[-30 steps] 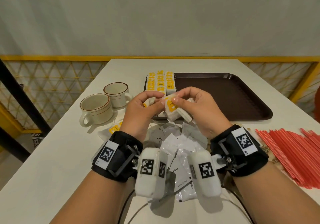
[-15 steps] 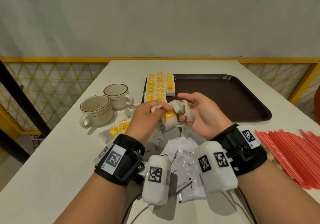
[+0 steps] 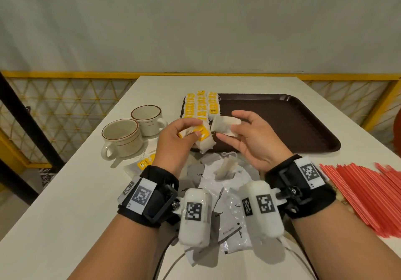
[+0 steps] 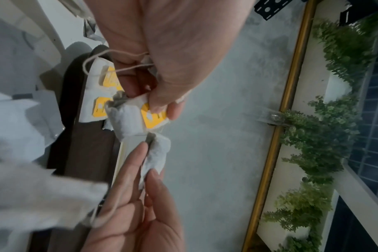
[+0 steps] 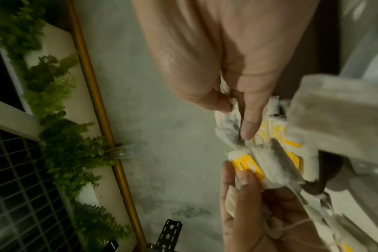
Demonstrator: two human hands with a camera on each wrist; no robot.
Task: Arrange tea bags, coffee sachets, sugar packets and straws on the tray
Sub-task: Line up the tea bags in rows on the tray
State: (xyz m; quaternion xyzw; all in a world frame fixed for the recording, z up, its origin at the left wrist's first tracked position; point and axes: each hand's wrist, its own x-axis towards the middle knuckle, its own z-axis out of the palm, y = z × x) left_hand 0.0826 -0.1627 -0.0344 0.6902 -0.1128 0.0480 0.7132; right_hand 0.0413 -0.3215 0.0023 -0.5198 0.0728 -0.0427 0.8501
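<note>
Still working through the tea bags: three rows of yellow-tagged white paper tea bags (image 3: 200,106) lying at the far left corner of the dark brown plastic tray (image 3: 282,123). Left hand (image 3: 175,143) pinching a small bunch of tea bags (image 3: 201,137) over the near left edge; right hand (image 3: 251,138) pinching one plain tea bag (image 3: 225,124), other fingers spread. Waiting on the white table (image 3: 65,193): white coffee sachets (image 3: 227,214) near the front edge, red straws (image 3: 364,190) at the right edge. Sugar packets not being made out.
</note>
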